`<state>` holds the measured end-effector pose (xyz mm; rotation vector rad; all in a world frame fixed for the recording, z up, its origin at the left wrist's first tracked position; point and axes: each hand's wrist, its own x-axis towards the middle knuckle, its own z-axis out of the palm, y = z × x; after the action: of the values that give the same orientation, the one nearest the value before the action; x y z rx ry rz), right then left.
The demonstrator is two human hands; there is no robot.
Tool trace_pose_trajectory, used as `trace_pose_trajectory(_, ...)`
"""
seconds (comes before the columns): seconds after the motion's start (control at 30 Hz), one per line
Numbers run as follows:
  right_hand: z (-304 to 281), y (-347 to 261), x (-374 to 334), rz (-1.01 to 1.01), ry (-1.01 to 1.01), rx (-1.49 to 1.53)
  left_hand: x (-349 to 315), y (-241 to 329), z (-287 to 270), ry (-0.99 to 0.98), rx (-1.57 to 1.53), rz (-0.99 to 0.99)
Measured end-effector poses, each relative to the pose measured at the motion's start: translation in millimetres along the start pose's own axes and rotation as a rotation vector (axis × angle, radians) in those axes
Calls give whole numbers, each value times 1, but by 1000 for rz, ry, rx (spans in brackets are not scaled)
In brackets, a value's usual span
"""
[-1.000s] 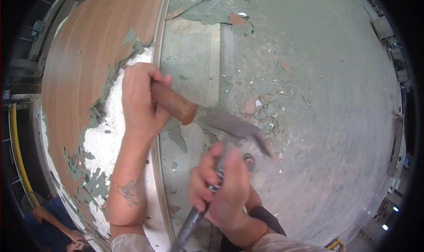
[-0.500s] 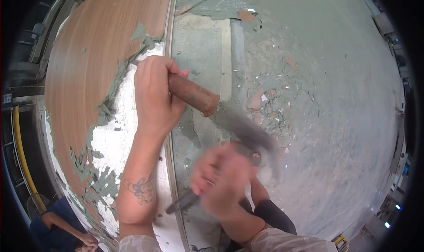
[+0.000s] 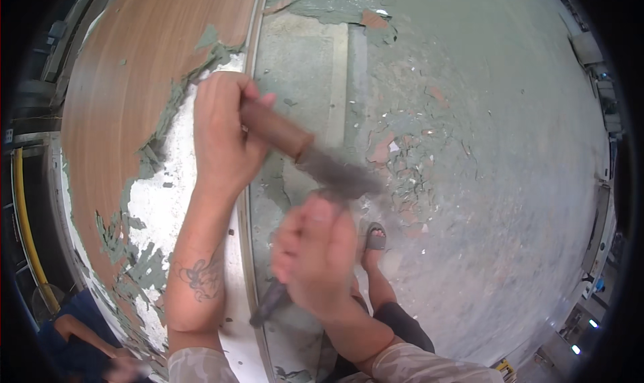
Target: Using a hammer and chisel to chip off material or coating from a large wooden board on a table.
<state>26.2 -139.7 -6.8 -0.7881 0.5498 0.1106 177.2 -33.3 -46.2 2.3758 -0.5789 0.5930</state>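
My left hand (image 3: pixel 221 134) is wrapped round a chisel (image 3: pixel 280 129) with a thick brown wooden handle. Its blade is hidden by the hand and points at the torn edge of the wood-grain layer (image 3: pixel 111 108) on a panel. Where that layer has come off, a white surface (image 3: pixel 151 215) shows, with green-grey flakes clinging to it. In my right hand (image 3: pixel 318 252), blurred by motion, is a hammer (image 3: pixel 339 175). The dark hammer head is at the butt of the chisel handle; blur hides whether they touch. The hammer's handle end pokes out below my fist.
A metal-coloured edge strip (image 3: pixel 249 249) runs along the panel's right side. Green-grey flakes and chips (image 3: pixel 406 161) litter the floor to the right. My sandalled foot (image 3: pixel 376 236) stands below. Another person (image 3: pixel 74 339) is at the lower left, near a yellow bar (image 3: pixel 32 228).
The hammer head has come up and left, closer to the chisel's butt. Both hands have shifted slightly left in view and keep their holds. My sandalled foot now shows.
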Motion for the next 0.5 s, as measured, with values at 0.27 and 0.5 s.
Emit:
trace_pose_trajectory(0.27,-12,-13,3,-32,-25,153,2,2,1,-4,18,-45)
trace_pose_trajectory(0.5,-22,-19,2,-161,10,197,7,-1,-2,-14,9,-48)
